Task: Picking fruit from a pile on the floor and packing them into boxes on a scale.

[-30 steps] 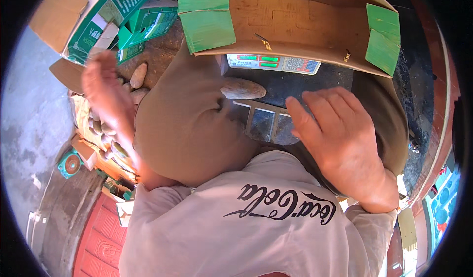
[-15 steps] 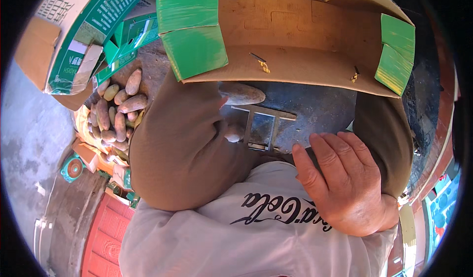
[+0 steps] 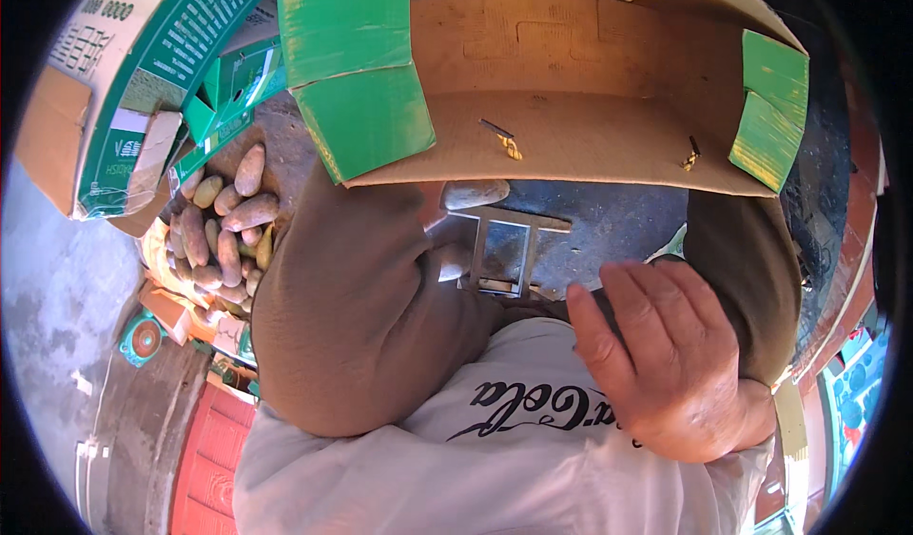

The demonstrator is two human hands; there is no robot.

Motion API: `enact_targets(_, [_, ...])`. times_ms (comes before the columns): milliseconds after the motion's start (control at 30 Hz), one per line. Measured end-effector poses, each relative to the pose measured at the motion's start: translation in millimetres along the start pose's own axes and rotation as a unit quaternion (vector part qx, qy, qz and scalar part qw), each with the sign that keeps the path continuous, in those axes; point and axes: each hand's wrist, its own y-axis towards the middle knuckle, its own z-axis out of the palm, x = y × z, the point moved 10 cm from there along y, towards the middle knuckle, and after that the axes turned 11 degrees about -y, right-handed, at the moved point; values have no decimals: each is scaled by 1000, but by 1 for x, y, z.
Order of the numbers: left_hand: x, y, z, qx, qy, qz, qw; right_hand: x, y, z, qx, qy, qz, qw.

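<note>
My right hand [image 3: 658, 354] is over my lap, back up, its fingers loosely spread and the thumb apart, with nothing seen in it. It is nearest my right thigh and shirt front; whether it touches them I cannot tell. My left hand does not show clearly. A skin-coloured patch beside my left knee is too hidden to identify. Before my knees stands an open cardboard box [image 3: 571, 140] with green end flaps [image 3: 361, 121] and yellow cord loops [image 3: 514, 148]. Beneath its near edge lie a small rectangular frame [image 3: 504, 250] and a pale, rounded, partly hidden thing [image 3: 477, 193].
A pile of brown, elongated tubers [image 3: 228, 231] lies left of my left knee. Green-and-white cartons [image 3: 143, 88] stand beyond it. A round green device [image 3: 143, 338] and a red panelled surface [image 3: 204, 459] are at the lower left.
The view has shifted slightly, so the box and my knees appear lower. My right hand stays over my lap with nearly the same pose; its fingertips look slightly blurred.
</note>
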Motion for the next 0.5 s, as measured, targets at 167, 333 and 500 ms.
enact_targets(167, [-29,6,23,61,146,90,983,-19,6,-17,-107,-33,47,993])
enact_targets(333, [-39,-17,42,74,249,131,957,-25,3,-29,-221,-41,83,971])
enact_targets(500, [31,-79,-3,-98,207,-17,973,-34,6,3,-129,-152,136,971])
